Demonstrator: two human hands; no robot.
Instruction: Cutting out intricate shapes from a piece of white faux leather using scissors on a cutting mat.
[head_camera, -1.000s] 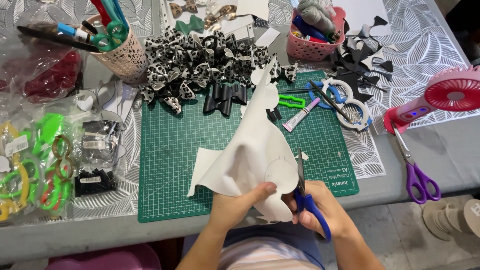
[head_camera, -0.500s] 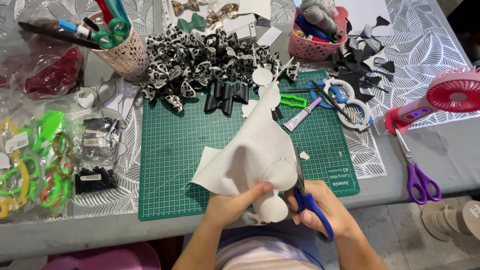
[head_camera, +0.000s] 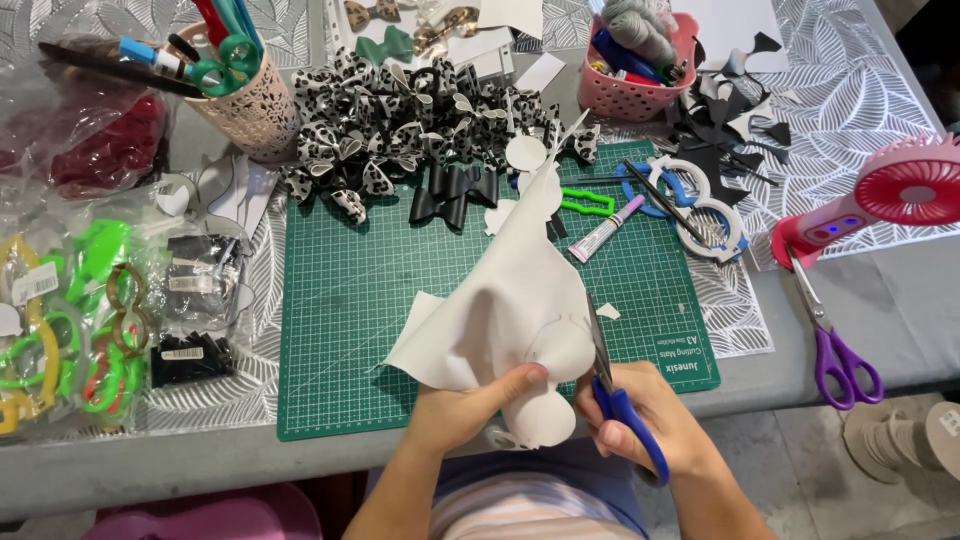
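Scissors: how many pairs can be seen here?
3: blue-handled scissors in the right hand, purple-handled scissors on the table at right, green-handled scissors in the pink cup. Others may be hidden.

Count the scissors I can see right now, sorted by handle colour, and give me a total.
Blue-handled scissors, in the right hand, cutting the white sheet held by the left hand: 1
Purple-handled scissors, lying on the table: 1
Green-handled scissors, standing in the pink cup: 1
Total: 3
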